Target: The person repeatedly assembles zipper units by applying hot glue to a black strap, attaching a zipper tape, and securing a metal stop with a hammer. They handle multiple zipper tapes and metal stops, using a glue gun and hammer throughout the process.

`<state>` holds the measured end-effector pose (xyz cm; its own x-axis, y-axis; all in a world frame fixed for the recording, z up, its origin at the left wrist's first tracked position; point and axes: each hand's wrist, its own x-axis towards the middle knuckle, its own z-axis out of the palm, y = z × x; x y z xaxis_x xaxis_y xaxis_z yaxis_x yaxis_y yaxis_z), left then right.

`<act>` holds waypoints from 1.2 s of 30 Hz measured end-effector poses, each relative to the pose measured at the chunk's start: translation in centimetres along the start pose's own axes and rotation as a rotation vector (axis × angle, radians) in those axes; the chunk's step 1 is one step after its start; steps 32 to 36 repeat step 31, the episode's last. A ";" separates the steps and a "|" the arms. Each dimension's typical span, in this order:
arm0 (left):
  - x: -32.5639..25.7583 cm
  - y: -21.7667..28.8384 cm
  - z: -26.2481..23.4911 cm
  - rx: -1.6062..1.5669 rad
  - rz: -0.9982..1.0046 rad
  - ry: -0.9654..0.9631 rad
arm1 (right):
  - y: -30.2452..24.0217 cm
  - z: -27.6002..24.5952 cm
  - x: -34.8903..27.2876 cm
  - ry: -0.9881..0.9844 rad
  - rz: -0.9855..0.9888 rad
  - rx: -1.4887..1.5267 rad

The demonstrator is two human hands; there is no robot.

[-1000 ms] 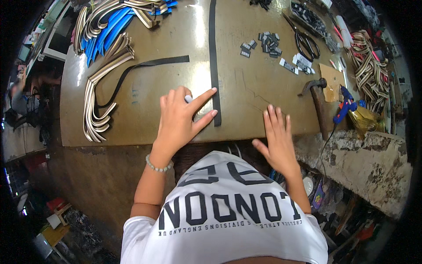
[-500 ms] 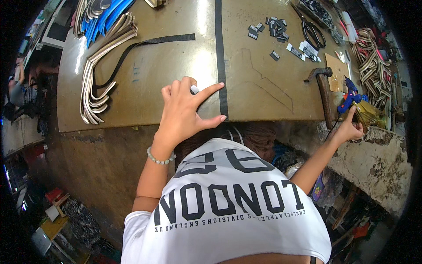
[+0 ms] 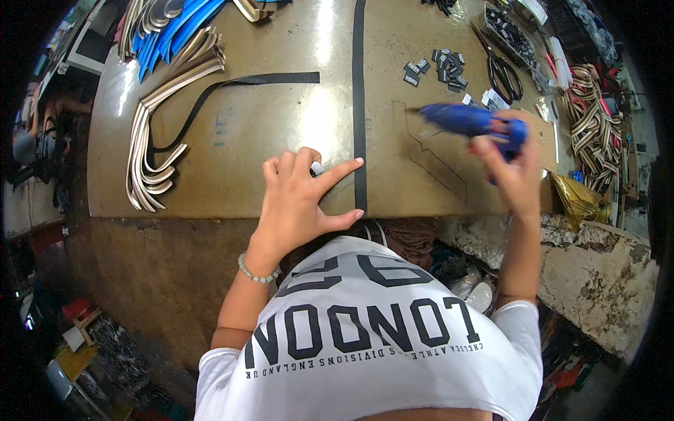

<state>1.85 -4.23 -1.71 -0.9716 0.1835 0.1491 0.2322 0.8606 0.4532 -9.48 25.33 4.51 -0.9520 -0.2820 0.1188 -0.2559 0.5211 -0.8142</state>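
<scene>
- The left hand (image 3: pixel 298 200) lay flat and unclenched on the brown desk (image 3: pixel 232 133), gripping nothing, with forefinger and thumb spread toward the black strap (image 3: pixel 359 105).
- The forefinger tip touched the strap's left edge, and the thumb tip met it near the desk's front edge.
- That strap ran straight from the front edge toward the far side of the desk.
- The right hand (image 3: pixel 507 165) was closed around a blue glue gun (image 3: pixel 472 121), held above the desk to the right of the strap with its nozzle pointing left.
- A pencilled outline (image 3: pixel 435 158) was on the desk surface under the gun.
- Farther off, a second black strap (image 3: pixel 239 83) curved toward a bundle of beige and blue straps (image 3: pixel 158 105) on the left.
- Small dark buckles (image 3: pixel 439 67) and black scissors (image 3: pixel 502 70) lay at the far right.
</scene>
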 end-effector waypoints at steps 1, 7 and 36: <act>0.0 0.0 0.0 -0.003 0.003 -0.003 | -0.3 1.2 0.9 -0.099 -0.027 -0.018; 0.1 -0.3 0.1 0.008 0.013 0.000 | -0.1 4.3 4.0 -0.256 -0.157 -0.114; -1.0 -2.3 -1.4 -0.674 -0.330 0.020 | 1.3 -0.1 3.7 0.542 -0.232 -0.633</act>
